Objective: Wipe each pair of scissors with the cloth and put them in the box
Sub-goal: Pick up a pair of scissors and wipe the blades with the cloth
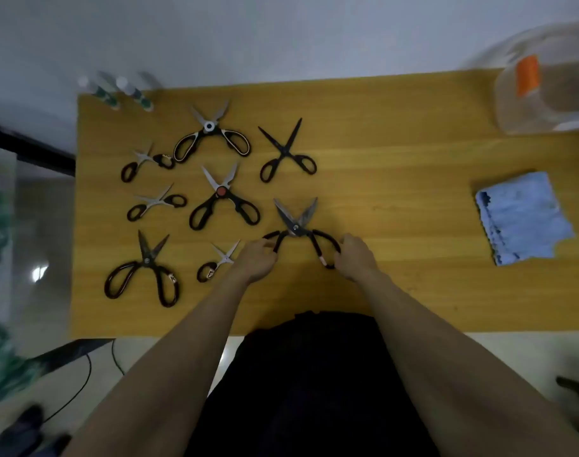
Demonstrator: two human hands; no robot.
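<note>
Scissors (296, 227) with the grey blades sit nearest me on the wooden table (397, 192), blades splayed wide and pointing away, and I have one handle loop in each hand. My left hand (256, 260) curls its fingers round the left loop; my right hand (355, 257) curls over the right loop, close to the pale tape mark on it. The grip looks firm on both sides, though my knuckles hide the fingertips.

The step, as I judge it, is to take up this pair for wiping. To do it well I want to bring the two loops together first, so the blades close before I lift; open edges swinging over the table are how I'd nick myself or the cloth. I keep my fingers on the handles only, away from the pivot.

The blue cloth (522, 219) lies folded well off to my right, and the clear box (542, 94) stands at the far right corner, blurred. Once the pair is closed I can hold it in my left hand and free my right to fetch the cloth.

Eight other pairs lie spread open to the left, the small one (217, 262) just beside my left wrist, so I lift straight up to avoid dragging it.
</note>
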